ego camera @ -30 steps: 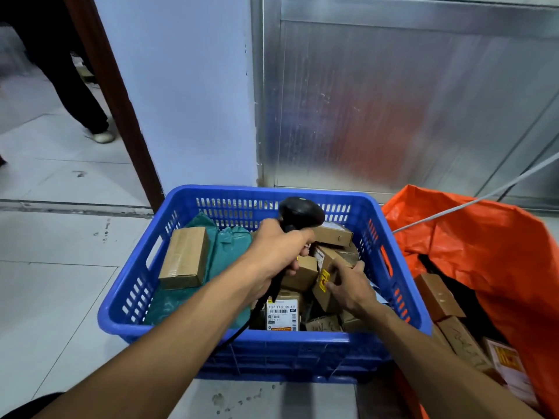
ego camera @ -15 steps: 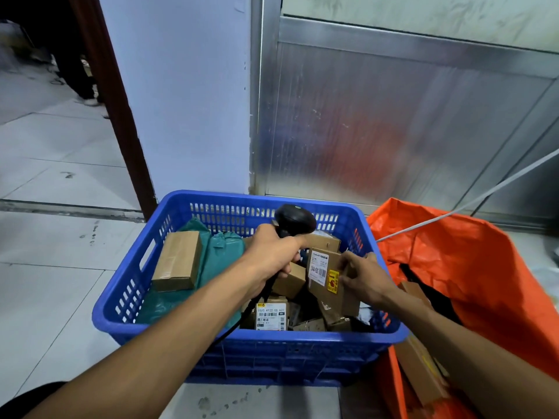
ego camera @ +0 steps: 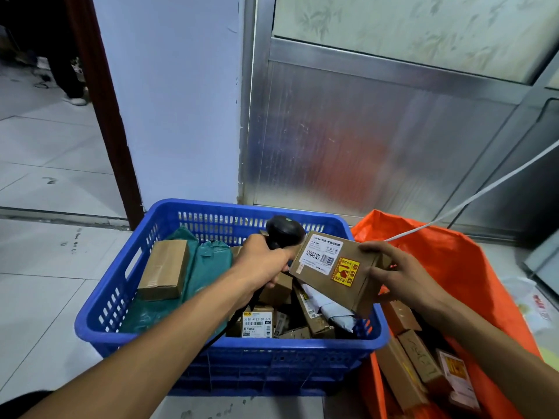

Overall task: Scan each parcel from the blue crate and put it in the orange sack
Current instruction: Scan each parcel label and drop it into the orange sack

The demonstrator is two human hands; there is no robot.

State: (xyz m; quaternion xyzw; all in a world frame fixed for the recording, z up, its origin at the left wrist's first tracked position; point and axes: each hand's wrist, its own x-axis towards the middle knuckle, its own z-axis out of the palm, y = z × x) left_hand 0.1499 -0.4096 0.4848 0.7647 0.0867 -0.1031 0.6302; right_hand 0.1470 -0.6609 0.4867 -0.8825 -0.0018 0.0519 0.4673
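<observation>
Parcel up at the scanner, label facing it, sack just right of my hand.

My right hand point(ego camera: 402, 275) grips the brown parcel point(ego camera: 335, 270) by its right end, fingers point(ego camera: 373, 247) over the top edge and thumb on the near face, holding it above the right side of the blue crate point(ego camera: 193, 352). Its long axis tilts from upper left down to lower right, barcode label toward the scanner point(ego camera: 284, 232), which sits just left of it, nearly touching. My left hand point(ego camera: 263, 264) is wrapped round the scanner handle. The orange sack point(ego camera: 453, 258) lies right of frame centre, nearer my right hand, so after the scan I'd judge that hand only has to swing right and drop.
</observation>
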